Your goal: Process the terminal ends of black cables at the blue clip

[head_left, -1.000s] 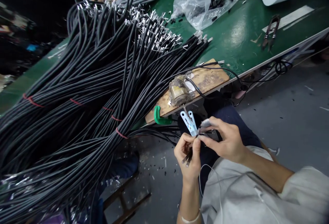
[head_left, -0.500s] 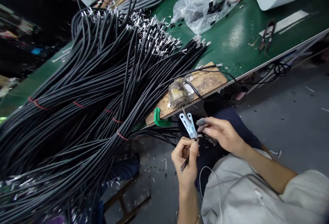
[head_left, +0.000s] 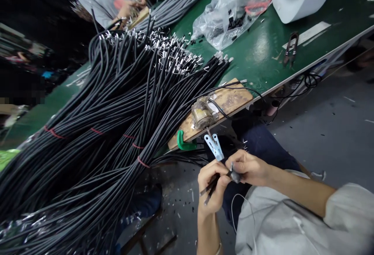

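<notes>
Two dark cable ends (head_left: 209,196) poke out of the left hand (head_left: 212,179), just below the light-blue clip (head_left: 214,147); the left fingers are closed on them. The right hand (head_left: 247,167), below and right of the clip, meets the left, its fingers bent inward, with a grey covering (head_left: 235,176) at the tips; whether they grip the cable too, I cannot tell. Directly above the clip, a thin rod links it to a plastic-wrapped cylinder (head_left: 201,114) on a wooden board (head_left: 236,96). Left of the clip sits a green clamp (head_left: 185,143); beyond it, black cables (head_left: 117,95) with red ties (head_left: 143,162) heap over the green bench (head_left: 251,68). Snips (head_left: 287,50) lie above and right of the clip.
</notes>
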The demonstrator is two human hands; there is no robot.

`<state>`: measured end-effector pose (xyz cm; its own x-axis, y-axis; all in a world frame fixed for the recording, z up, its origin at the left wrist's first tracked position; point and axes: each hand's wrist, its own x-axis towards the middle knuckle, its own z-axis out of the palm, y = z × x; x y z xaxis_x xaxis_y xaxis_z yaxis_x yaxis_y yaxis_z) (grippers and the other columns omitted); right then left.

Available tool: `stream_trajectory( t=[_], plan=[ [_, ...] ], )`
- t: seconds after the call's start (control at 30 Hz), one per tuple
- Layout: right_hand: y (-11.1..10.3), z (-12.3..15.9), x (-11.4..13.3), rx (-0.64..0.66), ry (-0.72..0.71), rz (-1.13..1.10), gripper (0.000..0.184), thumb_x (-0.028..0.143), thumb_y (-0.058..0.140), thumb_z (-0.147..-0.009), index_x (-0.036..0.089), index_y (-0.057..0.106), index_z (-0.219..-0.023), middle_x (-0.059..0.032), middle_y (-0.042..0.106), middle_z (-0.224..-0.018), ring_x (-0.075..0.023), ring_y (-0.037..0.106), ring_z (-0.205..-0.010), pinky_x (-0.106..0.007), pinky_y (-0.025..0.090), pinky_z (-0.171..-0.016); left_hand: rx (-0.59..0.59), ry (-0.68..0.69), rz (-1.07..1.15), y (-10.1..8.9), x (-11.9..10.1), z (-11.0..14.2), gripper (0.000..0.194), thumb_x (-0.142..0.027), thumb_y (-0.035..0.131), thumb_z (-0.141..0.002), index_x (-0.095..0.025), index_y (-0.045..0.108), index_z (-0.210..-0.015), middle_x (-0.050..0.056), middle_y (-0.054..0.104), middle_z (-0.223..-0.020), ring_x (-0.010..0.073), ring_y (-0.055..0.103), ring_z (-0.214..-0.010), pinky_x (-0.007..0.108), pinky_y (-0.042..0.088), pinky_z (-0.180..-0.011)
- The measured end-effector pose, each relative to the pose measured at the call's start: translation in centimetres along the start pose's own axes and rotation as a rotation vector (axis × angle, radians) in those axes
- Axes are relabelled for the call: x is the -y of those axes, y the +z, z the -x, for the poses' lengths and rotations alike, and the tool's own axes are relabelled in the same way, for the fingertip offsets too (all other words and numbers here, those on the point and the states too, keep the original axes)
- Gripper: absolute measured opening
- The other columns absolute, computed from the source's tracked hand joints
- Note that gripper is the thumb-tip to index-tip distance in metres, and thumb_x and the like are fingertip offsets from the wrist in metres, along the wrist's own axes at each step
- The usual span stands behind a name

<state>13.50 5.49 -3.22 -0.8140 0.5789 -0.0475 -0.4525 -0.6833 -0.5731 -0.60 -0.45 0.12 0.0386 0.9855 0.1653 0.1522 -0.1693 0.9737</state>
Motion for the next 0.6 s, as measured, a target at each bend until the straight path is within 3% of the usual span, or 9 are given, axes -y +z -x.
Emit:
stream_trajectory(
  t=[0.1,0.2,0.33,0.47,0.53,0.6],
  plan=[
    [0.1,-0.1,0.2,-0.077,0.205,-0.094,0.035,0.038,0.074,-0.066,0.013,0.055,-0.049,0.0024,0.052,-0.040,-0.0036,0.033,-0.028,-0.017,0.018,-0.028,-0.067,0.027,0.001,0.6,0.7,0.1,0.025,-0.034,0.064,-0.086,-0.017,0.061,-0.069,0.000,0.054,-0.063,0.0117,0.048,-0.056,0.024,0.035,-0.055],
    [-0.1,-0.3,1.4,-0.136,0.256,0.073,0.028,0.030,0.067,-0.063,0.014,0.055,-0.044,0.0018,0.053,-0.037,-0.0037,0.032,-0.024,-0.016,0.016,-0.025,-0.134,0.048,-0.007,1.1,1.2,0.4,0.016,-0.025,0.067,-0.083,-0.017,0.061,-0.071,0.000,0.055,-0.066,0.0118,0.050,-0.060,0.024,0.038,-0.058],
    [-0.3,-1.3,3.5,-0.239,0.144,0.319,0.028,0.033,0.069,-0.064,0.013,0.060,-0.048,0.0020,0.053,-0.036,-0.0041,0.035,-0.027,-0.017,0.019,-0.028,-0.238,0.034,-0.010,1.4,1.2,0.7,0.015,-0.017,0.069,-0.081,-0.017,0.059,-0.069,-0.002,0.052,-0.066,0.0113,0.048,-0.062,0.024,0.039,-0.060],
    [0.4,-3.3,5.4,-0.388,-0.103,0.499,0.036,0.043,0.074,-0.068,0.012,0.063,-0.054,0.0004,0.059,-0.048,-0.0051,0.044,-0.042,-0.018,0.029,-0.040,-0.306,0.079,0.070,1.6,0.8,1.0,0.016,-0.017,0.070,-0.080,-0.018,0.057,-0.070,-0.002,0.052,-0.067,0.0109,0.049,-0.062,0.024,0.040,-0.060],
    [1.0,-4.2,5.6,-0.344,-0.143,0.557,0.041,0.046,0.076,-0.068,0.012,0.061,-0.052,0.0023,0.055,-0.049,-0.0055,0.043,-0.047,-0.019,0.031,-0.045,-0.351,0.110,0.114,1.7,0.7,1.0,0.016,-0.018,0.071,-0.079,-0.018,0.057,-0.071,-0.002,0.052,-0.068,0.0113,0.050,-0.063,0.024,0.041,-0.061],
    [1.5,-4.7,5.3,-0.264,-0.107,0.481,0.046,0.051,0.077,-0.067,0.013,0.058,-0.053,0.0039,0.050,-0.049,-0.0060,0.041,-0.048,-0.020,0.031,-0.046,-0.394,0.131,0.162,1.7,0.9,0.8,0.016,-0.017,0.071,-0.079,-0.019,0.057,-0.072,-0.002,0.052,-0.069,0.0115,0.051,-0.064,0.024,0.042,-0.062]
  ],
)
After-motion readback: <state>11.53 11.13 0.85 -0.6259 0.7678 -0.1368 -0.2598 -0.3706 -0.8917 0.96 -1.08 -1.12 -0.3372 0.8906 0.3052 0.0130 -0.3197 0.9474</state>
